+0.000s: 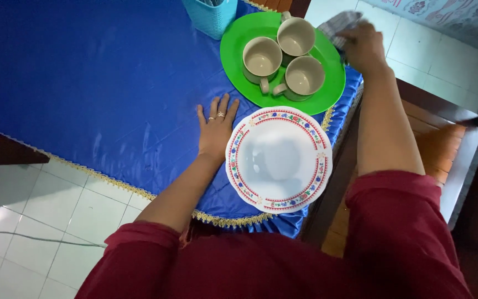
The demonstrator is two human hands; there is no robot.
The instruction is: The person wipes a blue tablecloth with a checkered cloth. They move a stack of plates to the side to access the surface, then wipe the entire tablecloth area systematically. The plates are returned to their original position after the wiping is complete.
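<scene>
My left hand (215,131) lies flat and empty beside the plate (279,159). My right hand (362,47) grips a cloth (338,25) by the far green tray (238,39); a careless swipe could topple those cups (261,58).

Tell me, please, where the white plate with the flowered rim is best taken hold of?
Probably by the near rim of the plate, which juts past the table's edge toward the person. The left hand lies flat beside it, so fingers could slip under from below.
</scene>
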